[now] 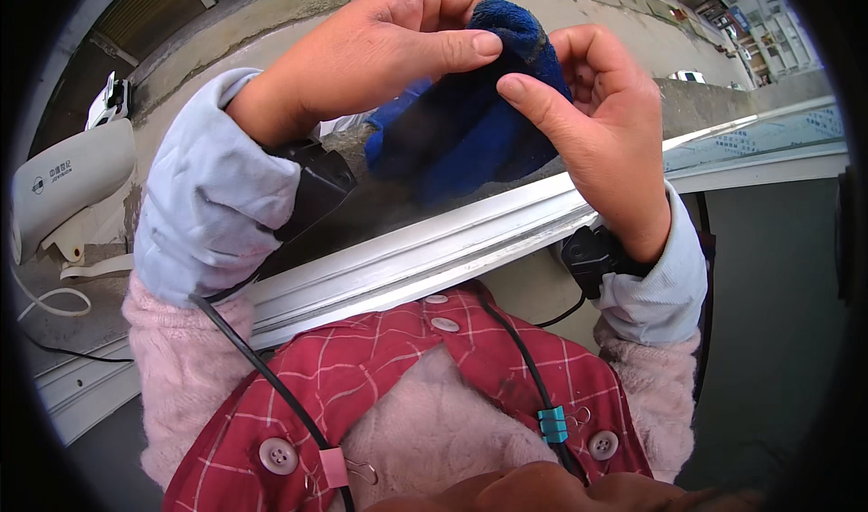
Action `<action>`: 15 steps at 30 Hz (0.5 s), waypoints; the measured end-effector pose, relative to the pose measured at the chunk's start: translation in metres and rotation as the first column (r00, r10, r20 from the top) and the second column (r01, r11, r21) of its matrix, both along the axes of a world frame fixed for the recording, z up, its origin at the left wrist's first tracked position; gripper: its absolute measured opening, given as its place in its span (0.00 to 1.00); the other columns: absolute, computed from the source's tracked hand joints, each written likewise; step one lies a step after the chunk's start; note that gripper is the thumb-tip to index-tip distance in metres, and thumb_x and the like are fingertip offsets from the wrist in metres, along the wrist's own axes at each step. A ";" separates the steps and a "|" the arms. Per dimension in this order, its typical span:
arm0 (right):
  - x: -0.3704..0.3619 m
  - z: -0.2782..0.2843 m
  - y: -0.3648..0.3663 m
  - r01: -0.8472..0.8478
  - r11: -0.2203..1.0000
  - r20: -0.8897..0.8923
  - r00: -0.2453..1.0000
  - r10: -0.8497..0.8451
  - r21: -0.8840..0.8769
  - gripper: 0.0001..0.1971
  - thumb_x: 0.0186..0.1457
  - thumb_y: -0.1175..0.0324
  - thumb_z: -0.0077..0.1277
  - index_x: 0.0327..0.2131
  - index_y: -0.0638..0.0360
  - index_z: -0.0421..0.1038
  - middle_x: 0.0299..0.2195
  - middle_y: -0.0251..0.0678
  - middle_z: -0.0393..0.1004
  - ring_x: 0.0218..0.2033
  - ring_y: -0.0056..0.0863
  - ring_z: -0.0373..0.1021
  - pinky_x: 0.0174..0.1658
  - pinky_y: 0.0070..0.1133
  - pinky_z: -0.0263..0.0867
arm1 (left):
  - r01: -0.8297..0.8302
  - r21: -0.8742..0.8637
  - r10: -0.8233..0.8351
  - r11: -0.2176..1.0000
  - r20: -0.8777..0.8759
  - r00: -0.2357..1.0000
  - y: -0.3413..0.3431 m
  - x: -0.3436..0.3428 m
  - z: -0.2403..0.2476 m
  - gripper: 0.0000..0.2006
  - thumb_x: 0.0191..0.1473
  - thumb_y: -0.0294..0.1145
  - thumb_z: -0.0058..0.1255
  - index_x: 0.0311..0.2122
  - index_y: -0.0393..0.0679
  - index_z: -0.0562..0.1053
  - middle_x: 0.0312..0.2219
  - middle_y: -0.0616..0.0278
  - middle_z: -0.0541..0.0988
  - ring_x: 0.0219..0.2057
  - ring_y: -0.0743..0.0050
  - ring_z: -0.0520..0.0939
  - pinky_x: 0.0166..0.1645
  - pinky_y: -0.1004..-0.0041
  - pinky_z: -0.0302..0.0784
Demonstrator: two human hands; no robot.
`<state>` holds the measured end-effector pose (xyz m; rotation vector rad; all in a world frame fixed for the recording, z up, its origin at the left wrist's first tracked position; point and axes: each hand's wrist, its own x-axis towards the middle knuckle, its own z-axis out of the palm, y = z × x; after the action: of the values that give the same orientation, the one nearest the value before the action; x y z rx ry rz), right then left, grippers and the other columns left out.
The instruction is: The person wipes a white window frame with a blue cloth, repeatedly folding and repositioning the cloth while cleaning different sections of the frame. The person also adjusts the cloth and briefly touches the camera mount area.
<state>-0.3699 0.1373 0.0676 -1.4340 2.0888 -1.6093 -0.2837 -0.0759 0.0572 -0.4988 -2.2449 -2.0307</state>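
Note:
A dark blue cloth [479, 137] hangs from both my hands, out beyond the white window frame. Its upper edge is bunched between my thumbs and fingers, and the lower part droops loosely, somewhat blurred. My left hand [398, 42] pinches the cloth's top left side, thumb in front. On the right side, my right hand [601, 114] grips it with the thumb pointing toward the left one; the curled fingers are partly hidden behind the cloth. Black devices are strapped at both wrists, with cables running to my clothing.
The white window frame [434, 250] crosses between my body and the cloth. At the left, a beige outdoor camera housing [77, 182] with a white cable is mounted by the sill. A glass pane [759, 141] stands at right. Far below lie a paved yard and a white vehicle [108, 103].

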 end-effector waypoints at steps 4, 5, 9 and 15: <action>-0.010 -0.025 0.033 0.131 0.988 0.302 0.942 -0.149 0.081 0.12 0.54 0.73 0.63 0.40 0.64 0.72 0.28 0.26 0.73 0.28 0.09 0.67 0.32 0.10 0.65 | -0.022 0.076 0.015 0.997 0.099 0.995 -0.009 -0.012 -0.010 0.12 0.67 0.41 0.47 0.37 0.44 0.71 0.28 0.78 0.71 0.31 0.94 0.68 0.37 0.85 0.64; -0.013 -0.032 0.042 0.143 0.980 0.365 0.913 -0.185 0.139 0.11 0.54 0.73 0.63 0.39 0.63 0.72 0.28 0.26 0.73 0.29 0.09 0.67 0.33 0.10 0.65 | -0.038 0.108 0.023 0.993 0.138 0.990 -0.012 -0.015 -0.014 0.12 0.67 0.41 0.47 0.35 0.44 0.70 0.27 0.79 0.70 0.30 0.95 0.67 0.37 0.85 0.63; 0.004 -0.067 0.082 0.184 0.929 0.371 0.878 -0.303 0.322 0.08 0.56 0.75 0.60 0.38 0.64 0.72 0.29 0.26 0.74 0.29 0.10 0.67 0.34 0.11 0.65 | -0.236 -0.002 0.236 0.972 0.069 0.969 -0.017 -0.017 -0.036 0.13 0.67 0.42 0.47 0.32 0.45 0.69 0.26 0.79 0.68 0.29 0.95 0.66 0.35 0.85 0.61; 0.027 -0.091 0.116 0.482 0.855 0.004 0.871 -0.492 0.194 0.05 0.56 0.78 0.58 0.35 0.66 0.72 0.28 0.30 0.73 0.27 0.14 0.67 0.33 0.13 0.65 | -0.017 0.186 -0.069 0.982 0.447 0.892 -0.010 0.022 -0.041 0.11 0.56 0.35 0.62 0.36 0.38 0.76 0.28 0.73 0.76 0.29 0.89 0.72 0.36 0.82 0.69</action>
<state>-0.3425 0.2530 -0.0234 -0.8271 2.6375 -1.5134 -0.2622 -0.0862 0.0166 -0.0352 -2.2365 -2.5581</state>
